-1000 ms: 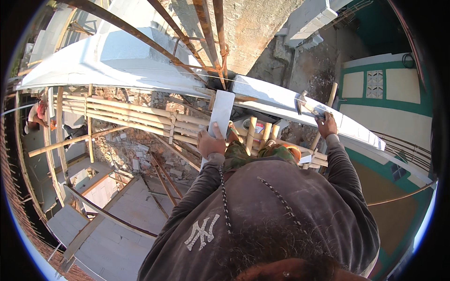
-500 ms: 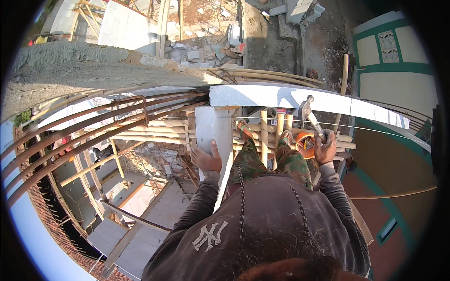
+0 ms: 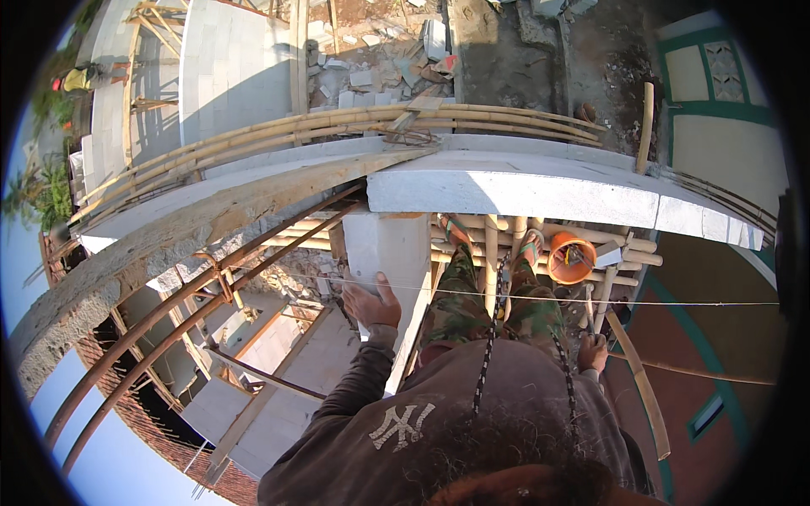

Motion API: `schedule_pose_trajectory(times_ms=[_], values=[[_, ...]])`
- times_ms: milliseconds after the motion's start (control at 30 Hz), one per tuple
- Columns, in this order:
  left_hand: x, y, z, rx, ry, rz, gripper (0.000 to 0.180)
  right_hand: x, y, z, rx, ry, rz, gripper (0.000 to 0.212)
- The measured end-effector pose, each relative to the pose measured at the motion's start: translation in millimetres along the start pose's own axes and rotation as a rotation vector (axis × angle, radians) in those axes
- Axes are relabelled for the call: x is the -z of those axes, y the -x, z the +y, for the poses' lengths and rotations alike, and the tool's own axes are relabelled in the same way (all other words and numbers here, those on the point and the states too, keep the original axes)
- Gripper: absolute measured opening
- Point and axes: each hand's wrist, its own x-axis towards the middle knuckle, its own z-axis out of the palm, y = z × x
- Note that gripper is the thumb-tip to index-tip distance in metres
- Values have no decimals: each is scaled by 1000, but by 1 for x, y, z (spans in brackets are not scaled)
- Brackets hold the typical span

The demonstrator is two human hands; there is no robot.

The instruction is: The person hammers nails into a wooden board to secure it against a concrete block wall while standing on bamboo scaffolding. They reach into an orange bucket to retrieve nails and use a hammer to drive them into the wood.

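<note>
My left hand (image 3: 372, 305) rests with outstretched fingers and raised thumb against the side of a pale, upright lightweight block (image 3: 384, 244). My right hand (image 3: 592, 352), low at the right beside my body, is closed round the handle of a hammer (image 3: 589, 305); its head is hard to make out against the poles. In front of me runs a wall top of white blocks (image 3: 515, 192), partly in shadow. A thin taut string (image 3: 666, 302) crosses in front of my legs.
My feet stand on bamboo scaffold poles (image 3: 492, 270). An orange bucket (image 3: 570, 258) with things in it sits by my right foot. Rusty steel bars (image 3: 169, 316) and a rough concrete beam (image 3: 194, 219) lie at left. Rubble (image 3: 380, 80) and lower ground show beyond the wall.
My right hand has drawn the hammer down and back from the wall towards my side. The left hand stays on the block. My view has shifted, showing more of the wall top and bucket.
</note>
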Motion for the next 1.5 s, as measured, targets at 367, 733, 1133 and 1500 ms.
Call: schedule_pose_trajectory(times_ms=[367,733,1133,1500], values=[[11,-8,13,-18,98,-41,75,-46,-32,58,-129,123,-363,54],[3,-10,8,-89,45,41,78,-72,-49,-1,2,-62,-284,35],[-84,74,129,-152,541,-1365,53,7,0,-153,396,-399,-743,38],[-213,89,111,256,177,-1463,26,-101,-82,-69,291,-810,-726,43]])
